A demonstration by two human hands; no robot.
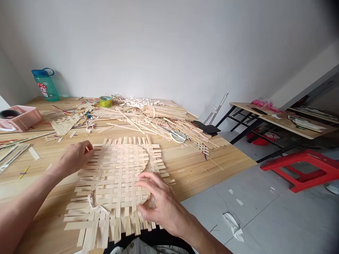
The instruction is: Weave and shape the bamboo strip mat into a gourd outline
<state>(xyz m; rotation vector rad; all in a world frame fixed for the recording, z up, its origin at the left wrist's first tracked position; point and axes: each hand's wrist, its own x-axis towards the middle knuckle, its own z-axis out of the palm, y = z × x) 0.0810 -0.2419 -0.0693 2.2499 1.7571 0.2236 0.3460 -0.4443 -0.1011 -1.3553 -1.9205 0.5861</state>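
Flat on the table (206,165), at its near edge: a mat (119,176) woven from pale flat strips, loose ends sticking out on all sides. On the mat, a thin bent strip (147,155) curving along the right side, like part of a ring.

Right hand (159,201) at the near right corner of the mat. Fingers half curled and spread over the weave, thumb low at the edge, so the mat pinched lightly there between thumb and fingers. Left hand (75,157) at the far left edge of the mat, loosely curled, fingertips touching the strip ends; whether really gripping one or only resting, cannot tell from this angle.

Judged from this: weaving seemingly finished, now holding the mat steady and working at its rim. Needed next, probably: firm pressure from both hands to keep the strips from sliding, and care with the loose ends.

Behind the mat, a wide pile of strips (148,116) across the table. Behind and left of the mat, a small woven piece (63,124), then a roll of tape (106,101). Far left of the mat, a pink basket (21,118); farthest behind it, by the wall, a green bottle (45,84). Well right of the mat, on the floor, a red stool (307,169).
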